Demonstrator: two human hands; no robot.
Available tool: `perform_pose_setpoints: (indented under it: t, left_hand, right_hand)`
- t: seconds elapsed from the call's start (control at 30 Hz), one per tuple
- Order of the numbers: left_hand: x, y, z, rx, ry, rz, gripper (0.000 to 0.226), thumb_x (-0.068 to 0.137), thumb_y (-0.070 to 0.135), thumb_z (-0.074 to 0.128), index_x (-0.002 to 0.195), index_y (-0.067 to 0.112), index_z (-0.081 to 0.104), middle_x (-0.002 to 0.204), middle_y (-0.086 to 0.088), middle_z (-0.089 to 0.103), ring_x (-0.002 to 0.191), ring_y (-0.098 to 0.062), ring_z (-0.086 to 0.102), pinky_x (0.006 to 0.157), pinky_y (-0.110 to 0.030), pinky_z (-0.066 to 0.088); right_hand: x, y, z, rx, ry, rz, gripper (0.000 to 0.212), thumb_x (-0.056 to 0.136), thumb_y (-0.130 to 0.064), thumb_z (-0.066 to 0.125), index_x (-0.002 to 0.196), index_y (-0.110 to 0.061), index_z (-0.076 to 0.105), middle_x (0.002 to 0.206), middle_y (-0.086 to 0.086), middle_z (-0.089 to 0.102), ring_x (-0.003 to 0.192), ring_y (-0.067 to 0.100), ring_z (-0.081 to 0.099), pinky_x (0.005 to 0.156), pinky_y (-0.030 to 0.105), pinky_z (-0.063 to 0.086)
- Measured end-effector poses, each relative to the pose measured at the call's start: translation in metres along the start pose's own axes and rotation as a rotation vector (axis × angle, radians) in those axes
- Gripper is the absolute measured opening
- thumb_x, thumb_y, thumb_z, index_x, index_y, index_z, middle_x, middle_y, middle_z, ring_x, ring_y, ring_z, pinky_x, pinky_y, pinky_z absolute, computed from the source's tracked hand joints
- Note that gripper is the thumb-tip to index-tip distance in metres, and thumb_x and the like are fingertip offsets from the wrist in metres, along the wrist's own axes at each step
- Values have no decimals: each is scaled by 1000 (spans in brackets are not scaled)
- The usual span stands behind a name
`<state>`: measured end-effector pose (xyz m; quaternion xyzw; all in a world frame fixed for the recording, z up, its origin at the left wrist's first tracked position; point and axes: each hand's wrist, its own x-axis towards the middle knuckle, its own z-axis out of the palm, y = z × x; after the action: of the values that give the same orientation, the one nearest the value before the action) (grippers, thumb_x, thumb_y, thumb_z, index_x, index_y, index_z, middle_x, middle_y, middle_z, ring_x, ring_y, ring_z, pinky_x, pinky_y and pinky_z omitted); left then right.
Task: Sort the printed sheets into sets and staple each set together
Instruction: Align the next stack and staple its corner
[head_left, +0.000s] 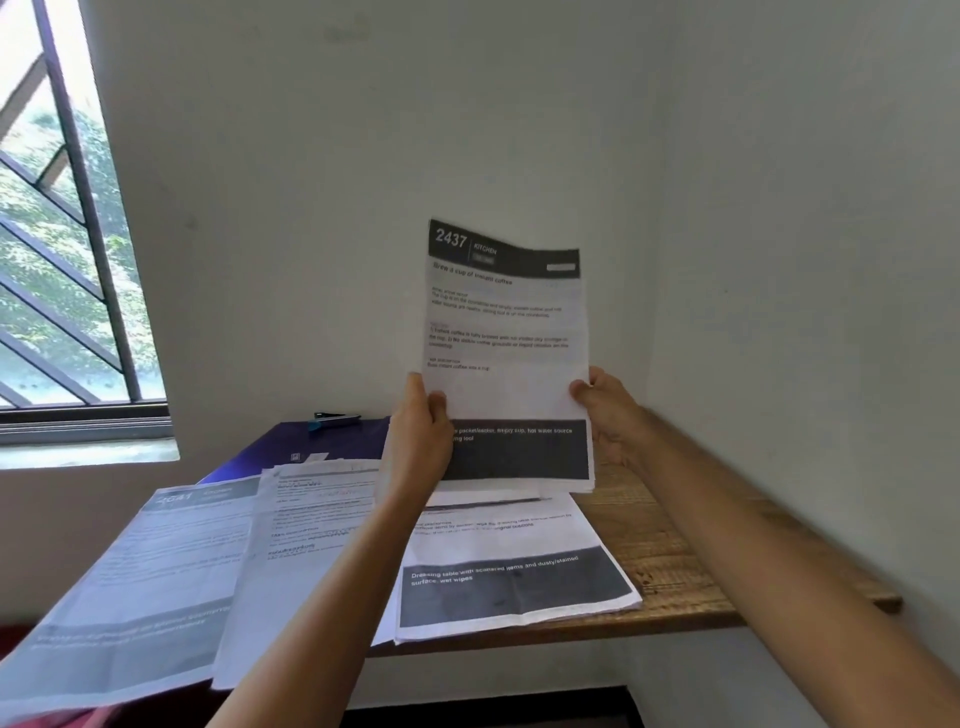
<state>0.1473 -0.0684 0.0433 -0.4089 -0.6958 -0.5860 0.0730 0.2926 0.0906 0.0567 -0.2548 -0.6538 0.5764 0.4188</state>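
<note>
I hold a thin stack of printed sheets (506, 332) upright above the wooden table (665, 561); its top page is headed "2437 KITCHEN". My left hand (421, 431) grips the stack's left edge and my right hand (608, 415) grips its right edge. Below it lies a sheet with a dark band (514, 582) near the table's front edge. Left of that sit an overlapping middle sheet (306, 545) and a sheet headed "2641" (150, 577) that hangs past the table's left side. A stapler with a blue part (332, 420) rests at the back by the wall.
A dark purple folder (291, 441) lies under the papers at the back left. White walls close in behind and on the right. A barred window (62, 218) is at the left. Bare wood shows on the table's right side.
</note>
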Motion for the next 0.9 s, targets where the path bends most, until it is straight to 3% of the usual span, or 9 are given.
perform_pose_setpoints:
  t: [0.07, 0.17, 0.27, 0.4, 0.63, 0.73, 0.8, 0.83, 0.9]
  left_hand:
    - [0, 7, 7, -33, 41, 39, 4, 104, 15, 36, 101, 12, 36, 114, -8, 60, 77, -19, 55, 72, -44, 57]
    - [-8, 8, 17, -44, 46, 6, 9, 104, 13, 35, 108, 6, 40, 102, -7, 57, 68, -14, 49, 55, -17, 44]
    - [-19, -11, 27, -86, 17, -52, 14, 104, 11, 36, 113, 4, 44, 106, -9, 57, 76, -13, 49, 65, -21, 38]
    - [-26, -30, 31, -114, -21, -121, 20, 103, 9, 38, 121, 2, 43, 107, -5, 54, 95, -22, 53, 75, -24, 38]
    - [-18, -25, 29, -40, -52, -136, 15, 102, 6, 36, 115, 2, 43, 115, -13, 57, 92, -20, 48, 75, -27, 38]
    - [-11, -10, 27, 45, -94, -137, 11, 102, 7, 34, 111, 4, 40, 112, -13, 55, 88, -19, 44, 69, -26, 34]
    - [-5, -2, 33, 67, -155, -131, 4, 101, 5, 34, 105, 6, 34, 112, -17, 55, 86, -20, 45, 68, -27, 35]
    - [-3, 1, 36, 88, -180, -123, 5, 101, 5, 35, 102, 7, 31, 110, -18, 55, 84, -21, 46, 67, -28, 35]
    - [-1, 8, 46, 127, -248, -132, 6, 100, 5, 36, 101, 6, 30, 112, -22, 55, 84, -23, 47, 69, -30, 36]
  right_hand:
    - [-3, 8, 5, -54, 99, -151, 28, 101, -10, 39, 95, -30, 57, 112, 8, 66, 102, 24, 63, 95, 44, 50]
    - [-12, 27, 12, -45, 135, -256, 27, 101, -10, 37, 99, -30, 56, 111, 10, 65, 104, 25, 61, 95, 43, 49]
    - [-23, 47, 14, -63, 112, -237, 24, 102, -9, 36, 110, -24, 53, 112, 7, 63, 103, 21, 60, 92, 37, 50]
    - [-28, 70, 13, -75, 96, -159, 26, 102, -14, 38, 113, -32, 53, 114, 2, 64, 108, 21, 61, 97, 47, 48]
    - [-27, 58, 11, -151, 102, -141, 23, 102, -12, 37, 108, -25, 56, 113, 3, 64, 108, 22, 60, 97, 43, 48]
    - [-27, 36, 0, -290, 131, -168, 23, 103, -11, 34, 115, -15, 54, 113, 2, 61, 110, 22, 57, 90, 30, 47]
    - [-25, 23, -13, -411, 165, -145, 25, 103, -10, 33, 118, -11, 52, 108, 1, 56, 105, 20, 55, 76, 20, 42]
    - [-22, 18, -20, -486, 178, -119, 26, 103, -11, 32, 119, -10, 51, 108, 1, 55, 100, 18, 52, 69, 18, 39]
    - [-13, 12, -36, -580, 202, -59, 29, 101, -10, 32, 123, -5, 51, 115, 8, 57, 96, 19, 50, 71, 25, 40]
